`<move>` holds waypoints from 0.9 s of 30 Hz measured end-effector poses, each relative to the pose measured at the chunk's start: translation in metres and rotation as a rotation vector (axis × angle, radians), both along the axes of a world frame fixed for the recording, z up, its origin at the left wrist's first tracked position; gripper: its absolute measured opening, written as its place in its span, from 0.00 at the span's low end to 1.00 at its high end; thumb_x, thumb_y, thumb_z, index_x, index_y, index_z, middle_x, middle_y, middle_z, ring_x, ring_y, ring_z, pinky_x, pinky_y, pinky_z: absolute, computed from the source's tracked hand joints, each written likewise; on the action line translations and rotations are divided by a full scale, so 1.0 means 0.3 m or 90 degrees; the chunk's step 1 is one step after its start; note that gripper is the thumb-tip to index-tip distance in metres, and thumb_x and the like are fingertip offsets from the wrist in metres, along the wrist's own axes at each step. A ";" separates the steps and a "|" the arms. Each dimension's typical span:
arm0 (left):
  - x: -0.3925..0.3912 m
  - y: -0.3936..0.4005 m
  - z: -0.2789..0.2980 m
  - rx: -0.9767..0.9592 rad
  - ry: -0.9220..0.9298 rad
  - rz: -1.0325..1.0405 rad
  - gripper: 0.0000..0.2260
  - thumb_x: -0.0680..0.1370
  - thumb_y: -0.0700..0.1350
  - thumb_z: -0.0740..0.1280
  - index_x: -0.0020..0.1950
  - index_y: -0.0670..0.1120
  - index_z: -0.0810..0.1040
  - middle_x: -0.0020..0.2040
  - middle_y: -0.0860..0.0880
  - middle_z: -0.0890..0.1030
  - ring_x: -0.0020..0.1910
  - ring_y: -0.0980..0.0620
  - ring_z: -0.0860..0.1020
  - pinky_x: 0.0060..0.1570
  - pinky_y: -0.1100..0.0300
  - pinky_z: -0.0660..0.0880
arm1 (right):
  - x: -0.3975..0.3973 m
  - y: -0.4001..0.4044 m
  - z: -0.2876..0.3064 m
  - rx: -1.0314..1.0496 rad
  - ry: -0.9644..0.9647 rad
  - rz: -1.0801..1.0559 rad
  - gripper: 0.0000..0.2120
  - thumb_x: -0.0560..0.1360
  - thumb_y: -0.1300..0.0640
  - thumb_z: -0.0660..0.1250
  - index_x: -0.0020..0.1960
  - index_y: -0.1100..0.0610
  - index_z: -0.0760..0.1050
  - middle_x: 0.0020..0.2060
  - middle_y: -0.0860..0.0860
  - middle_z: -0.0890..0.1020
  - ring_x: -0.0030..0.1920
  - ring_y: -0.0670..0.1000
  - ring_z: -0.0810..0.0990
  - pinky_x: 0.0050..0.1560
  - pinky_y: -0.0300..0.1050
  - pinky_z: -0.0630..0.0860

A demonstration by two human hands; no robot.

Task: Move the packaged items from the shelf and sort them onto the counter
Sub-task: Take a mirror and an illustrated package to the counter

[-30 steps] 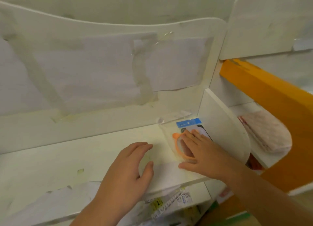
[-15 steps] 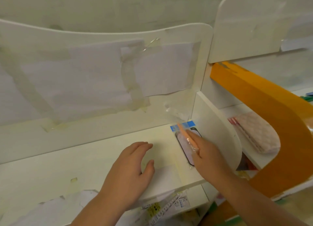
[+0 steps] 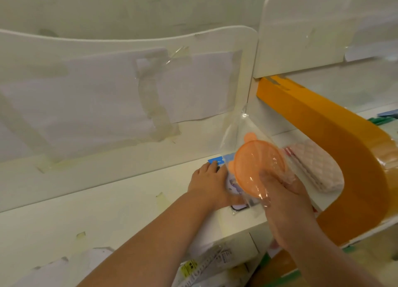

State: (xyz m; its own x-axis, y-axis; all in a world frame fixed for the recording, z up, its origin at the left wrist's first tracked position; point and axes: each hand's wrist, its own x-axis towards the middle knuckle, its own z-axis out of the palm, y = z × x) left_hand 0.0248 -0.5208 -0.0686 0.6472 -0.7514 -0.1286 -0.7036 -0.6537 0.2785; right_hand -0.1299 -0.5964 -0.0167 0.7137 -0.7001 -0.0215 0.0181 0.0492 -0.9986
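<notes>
**Orange lid comes off the shelf as second packet waits beneath**

Nearest the camera, below the shelf's front edge, a loose heap of clear-wrapped packets with yellow and white printed labels (image 3: 204, 265) lies on a lower level. Above it both forearms reach forward over the white shelf board (image 3: 107, 211). The right hand (image 3: 286, 198) is raised off the board with its wrist bent back, its fingers (image 3: 267, 179) curled round the lower edge of a round orange plastic lid with two small ears, sealed in a clear crinkly bag (image 3: 258, 166); the lid is tilted face-on to the camera and hangs in the air over the shelf's right end. The left hand (image 3: 206, 181) lies palm-down on the board, fingers straight and pressing on a flat packet with a blue header card (image 3: 217, 160), which stays on the shelf against the white divider.

The grip takes only the lid's rim through slack film, so the bag may slide or the lid may twist out as it is carried toward the desk, which is not in view. The bag's loose top also stands close to the divider and could catch there.

Further right, a pink quilted cloth pack (image 3: 316, 166) rests on the neighbouring shelf under a broad orange curved panel (image 3: 344, 140). At the back, white paper sheets taped to the backboard (image 3: 107, 97) close the scene.
</notes>
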 end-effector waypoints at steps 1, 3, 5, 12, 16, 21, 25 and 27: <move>0.002 -0.010 0.000 0.016 -0.009 -0.006 0.43 0.59 0.78 0.62 0.66 0.53 0.69 0.65 0.50 0.73 0.67 0.45 0.68 0.66 0.49 0.67 | -0.006 -0.011 -0.014 0.000 -0.002 -0.014 0.05 0.79 0.57 0.66 0.52 0.52 0.80 0.51 0.55 0.85 0.47 0.50 0.85 0.50 0.48 0.80; 0.008 -0.023 0.003 0.038 -0.009 -0.002 0.45 0.59 0.77 0.66 0.68 0.52 0.68 0.66 0.48 0.72 0.67 0.44 0.68 0.65 0.48 0.68 | 0.001 -0.025 -0.010 0.031 0.004 -0.041 0.05 0.79 0.58 0.66 0.52 0.52 0.79 0.54 0.58 0.85 0.48 0.51 0.84 0.54 0.52 0.80; 0.011 -0.029 0.014 0.051 -0.006 0.006 0.48 0.60 0.76 0.68 0.72 0.50 0.64 0.66 0.47 0.71 0.67 0.44 0.68 0.65 0.49 0.68 | 0.001 -0.011 0.003 0.080 -0.008 -0.057 0.07 0.78 0.56 0.68 0.56 0.50 0.77 0.57 0.57 0.83 0.54 0.55 0.83 0.60 0.58 0.77; 0.022 -0.026 0.036 0.050 0.054 0.104 0.48 0.60 0.72 0.74 0.70 0.46 0.64 0.64 0.45 0.69 0.63 0.44 0.69 0.62 0.51 0.70 | 0.015 0.002 0.035 0.183 -0.015 -0.108 0.05 0.76 0.52 0.70 0.47 0.44 0.74 0.49 0.46 0.80 0.58 0.58 0.79 0.65 0.62 0.72; 0.038 0.022 0.046 -0.176 0.167 0.182 0.32 0.65 0.58 0.78 0.61 0.46 0.69 0.56 0.48 0.72 0.50 0.48 0.76 0.43 0.56 0.73 | 0.016 0.013 0.042 0.198 -0.012 -0.125 0.07 0.74 0.51 0.72 0.48 0.43 0.75 0.52 0.47 0.82 0.58 0.58 0.79 0.63 0.62 0.73; 0.046 0.162 0.078 -0.454 0.292 0.289 0.16 0.71 0.47 0.75 0.56 0.51 0.75 0.49 0.51 0.82 0.47 0.49 0.83 0.46 0.47 0.83 | 0.028 0.041 0.057 0.201 -0.031 -0.125 0.09 0.74 0.52 0.72 0.53 0.43 0.75 0.55 0.50 0.81 0.57 0.58 0.80 0.62 0.61 0.75; 0.027 0.313 0.152 -0.656 0.418 0.412 0.10 0.74 0.43 0.74 0.52 0.49 0.78 0.49 0.44 0.84 0.45 0.48 0.85 0.46 0.47 0.84 | 0.040 0.083 0.084 0.234 -0.086 -0.092 0.12 0.76 0.56 0.70 0.56 0.44 0.77 0.59 0.50 0.82 0.58 0.56 0.81 0.62 0.60 0.75; 0.009 0.381 0.191 -0.710 0.446 0.446 0.09 0.75 0.46 0.73 0.49 0.44 0.78 0.50 0.37 0.83 0.45 0.46 0.85 0.50 0.42 0.82 | 0.046 0.108 0.096 0.266 -0.123 -0.072 0.13 0.76 0.58 0.69 0.57 0.45 0.78 0.60 0.51 0.82 0.59 0.57 0.81 0.63 0.61 0.74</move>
State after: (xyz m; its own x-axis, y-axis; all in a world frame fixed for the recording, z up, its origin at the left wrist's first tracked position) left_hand 0.0275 -0.4066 -0.0112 0.9606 -0.2401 -0.1404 0.1392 -0.0220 0.9900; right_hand -0.1161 -0.5638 0.0122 0.6524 -0.7330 -0.1928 0.2293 0.4334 -0.8715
